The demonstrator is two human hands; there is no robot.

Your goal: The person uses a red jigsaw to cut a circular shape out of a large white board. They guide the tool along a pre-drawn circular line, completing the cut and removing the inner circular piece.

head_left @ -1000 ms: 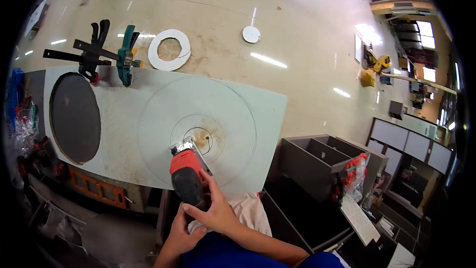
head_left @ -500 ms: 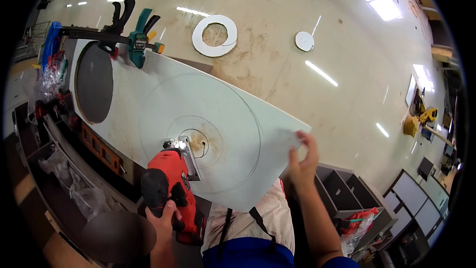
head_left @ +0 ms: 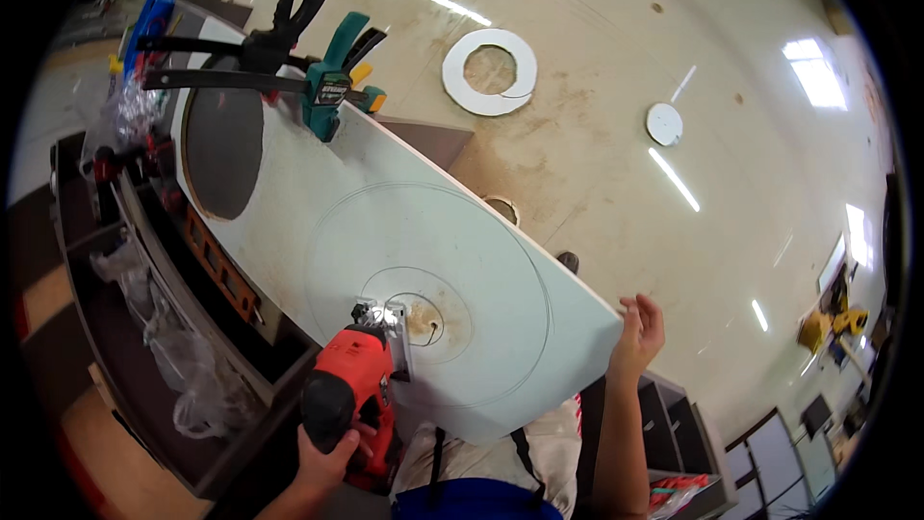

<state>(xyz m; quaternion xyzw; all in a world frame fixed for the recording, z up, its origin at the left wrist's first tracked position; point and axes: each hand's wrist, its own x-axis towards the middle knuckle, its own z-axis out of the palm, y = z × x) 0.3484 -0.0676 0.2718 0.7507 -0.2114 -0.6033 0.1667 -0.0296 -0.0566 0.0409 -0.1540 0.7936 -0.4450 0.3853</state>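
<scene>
My left hand [head_left: 332, 462] is wrapped round the red and black jigsaw [head_left: 354, 380]. The saw's metal base plate rests on a white board [head_left: 481, 260], at the edge of a small cut curve inside drawn pencil circles. Dust lies round the cut. At the board's right corner is my right hand [head_left: 637, 337], fingers partly bent and apart; whether it touches the edge, I cannot tell. A green bar clamp [head_left: 330, 87] and a black clamp [head_left: 274, 39] sit at the board's far left, beside a large round hole [head_left: 223, 149].
On the floor beyond lie a white ring [head_left: 463, 77] and a small white disc [head_left: 664, 123]. Dark drawers [head_left: 173, 347] holding plastic bags stand at left, with an orange spirit level [head_left: 219, 265] nearby. A dark cabinet [head_left: 664, 424] stands right of my legs.
The whole view has shifted, so the board and clamps appear farther right and the corner lower. My right hand has moved from over the corner to its outer edge. My left hand keeps hold of the jigsaw.
</scene>
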